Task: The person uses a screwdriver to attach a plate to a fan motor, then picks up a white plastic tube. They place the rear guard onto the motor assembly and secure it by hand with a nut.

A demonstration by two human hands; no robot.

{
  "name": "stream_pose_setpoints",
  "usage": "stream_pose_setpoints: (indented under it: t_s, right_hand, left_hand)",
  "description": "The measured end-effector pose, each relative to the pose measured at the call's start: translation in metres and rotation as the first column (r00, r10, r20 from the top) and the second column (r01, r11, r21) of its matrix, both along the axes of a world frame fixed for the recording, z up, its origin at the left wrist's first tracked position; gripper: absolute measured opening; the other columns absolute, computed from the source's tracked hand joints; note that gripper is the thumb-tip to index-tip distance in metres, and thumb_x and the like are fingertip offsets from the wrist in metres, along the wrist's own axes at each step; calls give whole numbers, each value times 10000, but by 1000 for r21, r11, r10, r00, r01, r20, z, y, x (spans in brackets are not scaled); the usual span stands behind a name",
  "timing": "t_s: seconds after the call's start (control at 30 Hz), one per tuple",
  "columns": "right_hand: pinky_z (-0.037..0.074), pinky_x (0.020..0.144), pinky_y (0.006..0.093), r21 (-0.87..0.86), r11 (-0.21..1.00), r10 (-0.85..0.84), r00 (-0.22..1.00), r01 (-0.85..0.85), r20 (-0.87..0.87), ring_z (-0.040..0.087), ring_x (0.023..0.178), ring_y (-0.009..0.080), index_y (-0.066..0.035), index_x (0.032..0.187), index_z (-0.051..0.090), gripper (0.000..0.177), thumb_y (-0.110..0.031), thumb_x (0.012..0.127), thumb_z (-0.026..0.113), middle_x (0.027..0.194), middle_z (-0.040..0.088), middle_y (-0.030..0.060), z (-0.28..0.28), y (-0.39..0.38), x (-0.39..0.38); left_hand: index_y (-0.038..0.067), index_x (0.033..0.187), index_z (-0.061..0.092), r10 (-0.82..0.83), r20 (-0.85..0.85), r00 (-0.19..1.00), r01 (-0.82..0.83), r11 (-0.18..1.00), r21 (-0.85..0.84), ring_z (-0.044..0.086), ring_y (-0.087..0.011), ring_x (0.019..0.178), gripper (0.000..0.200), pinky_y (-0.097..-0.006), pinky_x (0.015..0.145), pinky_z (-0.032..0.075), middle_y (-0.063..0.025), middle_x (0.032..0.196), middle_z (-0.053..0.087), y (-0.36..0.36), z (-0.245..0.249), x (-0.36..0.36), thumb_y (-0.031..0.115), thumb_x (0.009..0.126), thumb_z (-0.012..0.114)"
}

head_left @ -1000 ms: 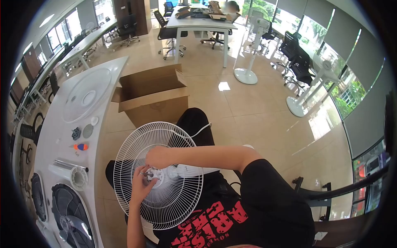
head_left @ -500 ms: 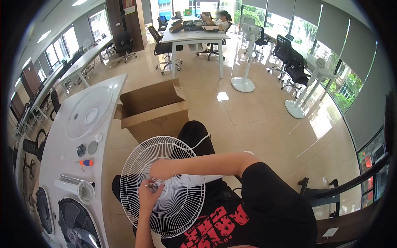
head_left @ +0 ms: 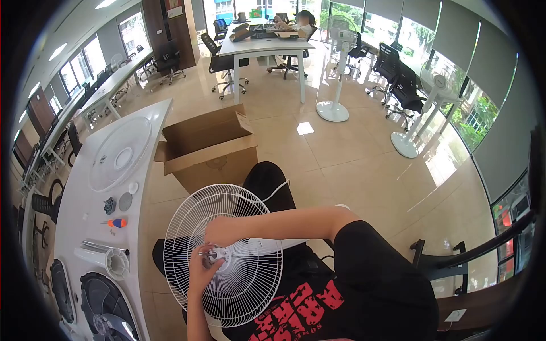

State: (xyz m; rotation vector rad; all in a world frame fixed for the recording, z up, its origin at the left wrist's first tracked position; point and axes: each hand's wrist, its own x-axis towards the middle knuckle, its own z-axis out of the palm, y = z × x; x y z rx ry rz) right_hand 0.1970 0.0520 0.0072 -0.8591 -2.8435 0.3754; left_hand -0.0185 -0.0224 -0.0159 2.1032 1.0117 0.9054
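A round white wire fan grille (head_left: 250, 295) rests over my lap, with a white hub (head_left: 227, 258) and a metal shaft at its centre. My left hand (head_left: 200, 273) reaches up from below, its thumb and fingers closed around the hub beside the shaft. From the right, my right hand (head_left: 223, 231) crosses over the grille, its fingers curled at the upper side of the hub. The back of that hand hides its fingertips and whatever they hold. A white fan housing (head_left: 267, 246) shows behind the wires, partly covered by my right forearm.
An open cardboard box (head_left: 213, 162) stands ahead on the floor. On the white table (head_left: 139, 227) at left lie a clear round fan cover (head_left: 122, 156), an orange-and-blue screwdriver (head_left: 118, 223), a white ring-shaped part (head_left: 118, 263) and dark fan blades (head_left: 105, 304). Assembled fans (head_left: 333, 111) stand beyond.
The view has shifted slightly. Both hands stay at the hub, with only a small shift of the left fingers.
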Motion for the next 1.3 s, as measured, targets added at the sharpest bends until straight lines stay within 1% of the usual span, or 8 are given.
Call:
stream_pose_setpoints:
  t_s: [0.33, 0.53, 0.63, 0.77, 0.9, 1.07, 1.17, 1.3]
  right_hand:
    - [573, 711, 470, -49, 999, -15, 1000, 16, 16, 709, 862, 358, -49, 984, 703, 194, -150, 819, 688, 885, 722, 150, 9, -3, 1]
    - [569, 752, 485, -22, 1000, -14, 1000, 15, 17, 706, 906, 370, -67, 1050, 701, 251, -135, 809, 688, 928, 728, 155, 3, 7, 2]
    - [558, 820, 496, -70, 998, -5, 1000, 6, 4, 696, 969, 370, -106, 1082, 710, 268, -128, 817, 676, 981, 729, 150, 4, 1, 3]
    - [564, 852, 488, -26, 1000, 15, 1000, -15, 5, 703, 1004, 375, -173, 1185, 725, 425, -226, 770, 800, 1023, 732, 158, 3, 2, 6]
    - [541, 897, 453, 9, 1000, 17, 997, -18, 75, 674, 1030, 340, -106, 1163, 691, 355, -248, 846, 759, 1042, 720, 131, 13, -3, 4]
    - [527, 899, 457, -24, 999, 27, 1000, -27, -3, 668, 1007, 336, -73, 1163, 687, 241, -108, 947, 586, 1022, 722, 130, 32, -9, 2]
    - [528, 899, 455, -7, 999, 41, 998, -41, -52, 670, 1002, 330, -68, 1161, 689, 239, -103, 953, 578, 1019, 726, 125, 35, -12, 0]
    - [532, 893, 449, -5, 1000, 24, 999, -24, -32, 671, 1003, 328, -66, 1157, 691, 236, -101, 950, 581, 1018, 725, 122, 35, -11, -3]
  left_hand:
    - [13, 1207, 613, -48, 204, 978, 104, 957, -272, 639, -229, 1134, 622, -365, 962, 519, -124, 1200, 669, 6, -11, -6, 116, 685, 936]
    - [14, 1159, 631, 171, 30, 985, -165, 976, -145, 681, -278, 849, 612, -404, 776, 549, -147, 997, 679, -5, 2, 16, 236, 690, 956]
    - [19, 1090, 687, 272, -196, 942, -246, 958, 146, 680, -333, 781, 567, -415, 712, 549, -173, 922, 676, -1, 3, 21, 385, 724, 919]
    - [78, 1097, 743, 328, -133, 935, -310, 941, 137, 686, -311, 778, 561, -408, 684, 543, -114, 827, 682, 4, -8, 21, 501, 750, 862]
    - [90, 1133, 747, 378, -131, 917, -378, 925, 20, 666, -248, 670, 512, -362, 656, 541, -74, 715, 658, 0, -4, 21, 440, 779, 864]
    - [65, 1234, 693, 140, -5, 990, -133, 954, 270, 663, -271, 906, 571, -385, 813, 528, -102, 992, 698, 7, -15, -9, 370, 784, 866]
    - [67, 1290, 663, -25, 89, 996, 32, 996, -82, 625, -270, 1043, 592, -400, 893, 499, -102, 1112, 669, 5, -23, -20, 289, 783, 870]
    - [83, 1329, 654, -50, 31, 998, 51, 999, -13, 592, -255, 1010, 573, -380, 862, 502, -95, 1154, 635, 9, -30, -21, 224, 810, 851]
